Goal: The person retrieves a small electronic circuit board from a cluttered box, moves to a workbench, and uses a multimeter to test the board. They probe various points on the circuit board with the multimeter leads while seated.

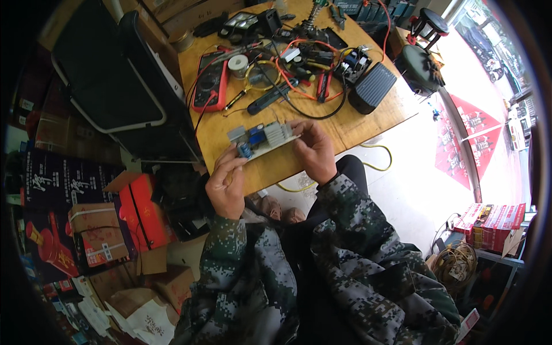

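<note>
A yellow-brown wooden table stands in a cluttered room (brown cardboard box at left). Above its near edge, the nearly closed left hand and right hand pinch a pale circuit board with silvery finned heatsink and blue cylinder.

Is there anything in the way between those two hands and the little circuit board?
Nothing visible is in the way. The bare left hand holds the circuit board near its left end and the bare right hand near its right end, with no glove or tool showing between.
</note>
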Available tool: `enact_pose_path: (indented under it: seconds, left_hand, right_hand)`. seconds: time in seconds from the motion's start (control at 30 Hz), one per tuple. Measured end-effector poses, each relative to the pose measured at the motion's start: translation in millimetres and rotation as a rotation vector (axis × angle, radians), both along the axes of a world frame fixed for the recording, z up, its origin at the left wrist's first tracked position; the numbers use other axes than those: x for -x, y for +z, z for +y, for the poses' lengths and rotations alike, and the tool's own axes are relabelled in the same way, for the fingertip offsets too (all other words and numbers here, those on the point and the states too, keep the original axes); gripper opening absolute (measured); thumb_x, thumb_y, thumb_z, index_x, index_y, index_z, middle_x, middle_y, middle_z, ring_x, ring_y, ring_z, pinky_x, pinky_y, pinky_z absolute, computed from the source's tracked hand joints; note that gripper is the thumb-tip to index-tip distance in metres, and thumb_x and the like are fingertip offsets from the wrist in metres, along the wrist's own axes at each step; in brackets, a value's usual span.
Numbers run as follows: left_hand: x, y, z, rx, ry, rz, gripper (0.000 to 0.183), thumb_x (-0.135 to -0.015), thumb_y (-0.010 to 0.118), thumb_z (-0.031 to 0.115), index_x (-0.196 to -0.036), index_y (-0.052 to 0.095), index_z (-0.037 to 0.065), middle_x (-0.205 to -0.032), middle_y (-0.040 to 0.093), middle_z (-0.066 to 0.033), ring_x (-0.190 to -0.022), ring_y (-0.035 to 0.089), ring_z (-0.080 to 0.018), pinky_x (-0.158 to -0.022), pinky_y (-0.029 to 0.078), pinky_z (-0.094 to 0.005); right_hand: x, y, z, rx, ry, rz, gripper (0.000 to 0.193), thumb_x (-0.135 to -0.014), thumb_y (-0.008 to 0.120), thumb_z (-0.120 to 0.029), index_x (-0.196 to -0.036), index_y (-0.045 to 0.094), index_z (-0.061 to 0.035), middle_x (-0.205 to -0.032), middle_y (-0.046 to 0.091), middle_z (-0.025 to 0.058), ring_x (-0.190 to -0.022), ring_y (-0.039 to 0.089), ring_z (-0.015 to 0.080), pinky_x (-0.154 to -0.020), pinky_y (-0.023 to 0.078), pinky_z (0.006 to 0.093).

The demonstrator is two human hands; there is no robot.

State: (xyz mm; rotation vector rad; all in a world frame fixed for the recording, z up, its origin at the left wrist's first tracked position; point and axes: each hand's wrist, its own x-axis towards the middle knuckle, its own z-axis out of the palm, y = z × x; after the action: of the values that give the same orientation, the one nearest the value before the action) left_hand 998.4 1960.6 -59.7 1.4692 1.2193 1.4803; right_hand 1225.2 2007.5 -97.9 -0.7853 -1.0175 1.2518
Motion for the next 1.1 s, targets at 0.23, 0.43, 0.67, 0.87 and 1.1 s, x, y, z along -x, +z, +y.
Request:
enact_pose_path:
  seconds: [0.23,0.43,0.67,0.87,1.1]
  left_hand:
    - [8.0,-21.7,-1.6,0.076,0.001,0.041,0.016,-0.096,0.056,-0.012,-0.099,0.069,-0.003,-0.142,0.067,-0.0149,-0.128,0.063,-0.0205,-0.107,0.048,-0.0328]
    - [2.9,-12.7,-0.1,0.049,-0.028,0.247,0.018,-0.082,0.056,-0.010,-0.092,0.068,0.000,-0.128,0.070,-0.0193,-0.132,0.062,-0.0393,-0.111,0.048,-0.0447]
    - [5.3,9.3,-0.1,0.021,-0.113,0.164,0.014,-0.084,0.058,-0.009,-0.090,0.068,-0.001,-0.126,0.072,-0.0164,-0.128,0.064,-0.0354,-0.108,0.050,-0.0438]
    - [55.0,52.9,73.0,-0.065,0.040,0.060,0.020,-0.100,0.066,0.002,-0.119,0.070,0.000,-0.133,0.066,-0.0138,-0.129,0.063,-0.0235,-0.113,0.050,-0.0397]
    - [40.3,79.7,231.6,-0.157,0.151,0.807,0.036,-0.098,0.073,0.020,-0.124,0.071,-0.005,-0.122,0.069,-0.0209,-0.115,0.067,-0.0362,-0.101,0.054,-0.0410]
  right_hand:
    - [-2.1,19.1,-9.7,-0.136,-0.098,-0.392,0.024,-0.082,0.057,0.015,-0.099,0.055,-0.0021,-0.122,0.067,0.0157,-0.118,0.066,0.0274,-0.097,0.053,0.0338]
    - [-14.0,34.9,-19.3,-0.247,-0.115,-0.684,0.022,-0.081,0.060,0.014,-0.097,0.059,-0.0016,-0.123,0.067,0.0205,-0.127,0.064,0.0417,-0.101,0.053,0.0425]
    - [-20.5,30.1,-21.9,-0.168,-0.093,-0.651,0.013,-0.087,0.065,0.008,-0.096,0.063,-0.0009,-0.128,0.069,0.0179,-0.118,0.068,0.0317,-0.097,0.053,0.0351]
    - [-19.6,21.3,-20.8,0.001,-0.108,-0.355,0.020,-0.081,0.050,0.009,-0.097,0.059,0.0019,-0.123,0.064,0.0139,-0.130,0.059,0.0281,-0.115,0.041,0.0386]
    - [-15.1,13.2,-19.9,-0.078,-0.218,-0.480,0.021,-0.085,0.054,0.011,-0.100,0.064,0.0011,-0.111,0.071,0.0127,-0.108,0.068,0.0249,-0.097,0.053,0.0346]
